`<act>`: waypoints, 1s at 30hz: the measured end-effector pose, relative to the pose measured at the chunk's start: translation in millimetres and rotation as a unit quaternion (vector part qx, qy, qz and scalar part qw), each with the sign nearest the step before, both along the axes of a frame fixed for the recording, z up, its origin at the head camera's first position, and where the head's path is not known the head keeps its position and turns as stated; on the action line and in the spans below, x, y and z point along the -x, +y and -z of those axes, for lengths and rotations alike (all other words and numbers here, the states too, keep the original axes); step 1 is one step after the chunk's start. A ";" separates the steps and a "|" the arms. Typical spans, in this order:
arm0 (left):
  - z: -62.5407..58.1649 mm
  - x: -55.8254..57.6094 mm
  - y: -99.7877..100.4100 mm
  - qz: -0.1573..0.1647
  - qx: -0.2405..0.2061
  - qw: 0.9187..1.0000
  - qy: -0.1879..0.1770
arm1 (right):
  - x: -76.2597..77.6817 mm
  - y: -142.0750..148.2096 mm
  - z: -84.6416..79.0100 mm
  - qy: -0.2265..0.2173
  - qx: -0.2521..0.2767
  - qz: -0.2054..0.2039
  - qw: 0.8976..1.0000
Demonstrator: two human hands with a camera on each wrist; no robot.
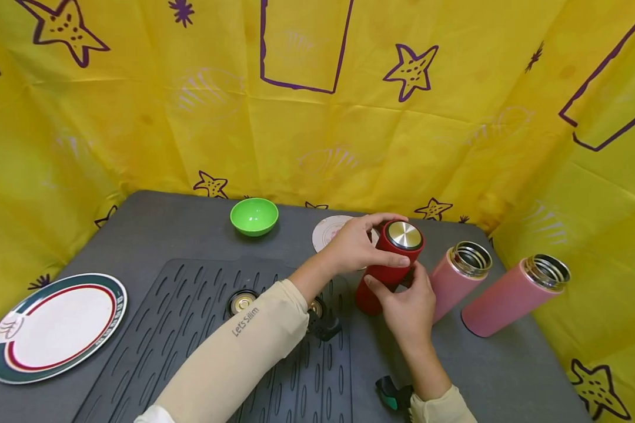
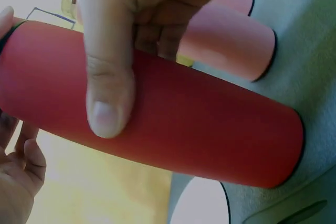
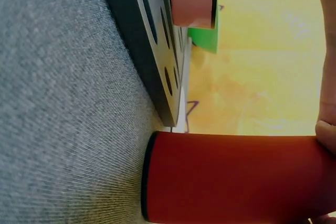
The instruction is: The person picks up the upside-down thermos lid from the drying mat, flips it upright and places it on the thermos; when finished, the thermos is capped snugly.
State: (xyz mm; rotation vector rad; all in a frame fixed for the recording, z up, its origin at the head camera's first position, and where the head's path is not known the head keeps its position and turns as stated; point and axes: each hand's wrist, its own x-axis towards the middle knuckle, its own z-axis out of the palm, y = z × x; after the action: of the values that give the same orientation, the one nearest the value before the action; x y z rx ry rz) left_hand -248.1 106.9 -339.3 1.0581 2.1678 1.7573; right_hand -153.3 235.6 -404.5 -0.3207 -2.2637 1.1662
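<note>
A red thermos flask (image 1: 369, 291) with a brushed steel disc on its lid (image 1: 405, 235) stands on the grey table. My left hand (image 1: 357, 247) grips it around the lid, thumb in front and fingers behind. Lower down, my right hand (image 1: 410, 305) holds the flask's body; its thumb presses the red side in the left wrist view. The base of the red flask (image 3: 220, 177) rests on the table in the right wrist view. Just right of the hands are two lidless pink flasks, a nearer one (image 1: 450, 285) and a farther-right one (image 1: 510, 299).
Under my left forearm lies a dark slotted drying mat (image 1: 180, 329) with two round caps, one a gold-centred cap (image 1: 243, 302), partly hidden. A green bowl (image 1: 254, 216), a small white plate (image 1: 325, 232) and a large rimmed plate (image 1: 58, 329) sit around it. Yellow cloth (image 1: 317, 129) walls the table.
</note>
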 end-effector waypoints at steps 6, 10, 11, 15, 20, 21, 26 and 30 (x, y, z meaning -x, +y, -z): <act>-2.1 -7.2 2.0 -0.032 0.006 0.999 -0.007 | 1.1 0.8 -0.7 0.007 0.001 -0.016 1.000; -2.6 -25.5 11.7 -0.121 -0.001 0.993 0.017 | 2.5 2.7 0.3 0.031 -0.003 -0.033 0.999; -2.1 -29.6 14.6 -0.147 -0.003 0.989 0.029 | 2.8 3.1 0.5 0.038 -0.006 -0.034 0.999; 0.7 -38.3 20.8 -0.233 0.000 0.969 0.086 | 3.6 4.2 1.6 0.045 -0.015 -0.026 0.999; 2.0 -35.0 19.7 -0.243 0.007 0.963 0.118 | 2.6 4.8 2.4 0.033 -0.019 -0.011 0.999; 2.1 -33.6 19.1 -0.233 0.007 0.966 0.115 | 1.7 4.8 2.4 0.030 -0.016 -0.008 0.999; 3.4 -27.8 16.0 -0.190 -0.005 0.979 0.074 | -2.2 3.7 1.6 0.010 0.001 -0.001 1.000; 6.1 -26.0 16.3 -0.179 -0.022 0.982 0.059 | -2.4 2.8 1.1 0.003 0.002 -0.007 1.000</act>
State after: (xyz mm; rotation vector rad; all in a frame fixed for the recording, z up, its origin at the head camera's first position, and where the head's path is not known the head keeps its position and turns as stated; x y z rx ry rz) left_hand -222.1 123.2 -345.4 0.8399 2.5344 1.9360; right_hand -150.9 238.4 -405.6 -0.3031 -2.2625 1.1773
